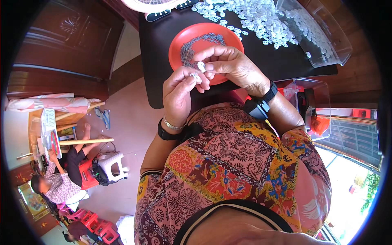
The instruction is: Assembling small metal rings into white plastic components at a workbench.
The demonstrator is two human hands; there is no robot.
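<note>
Over the near part of a red plate (176,45), my two hands are close together. My right hand (237,67) pinches a small white oval plastic piece (201,66) between thumb and fingertips. My left hand (179,87) has its fingers closed on another small whitish plastic piece (196,76), whose shape is partly hidden by the fingers. Many thin grey pin-like parts (210,38) lie on the plate in a curved heap. Beyond the plate, a big pile of clear oval plastic pieces with holes (265,22) spreads over the dark table.
At the table's far right, a clear plastic bin (326,53) lies tipped, with more clear pieces in it. A round white item (151,5) stands at the far edge of the black table (157,61). Another clear box (322,94) is right of me. At left, another person (65,183) sits working.
</note>
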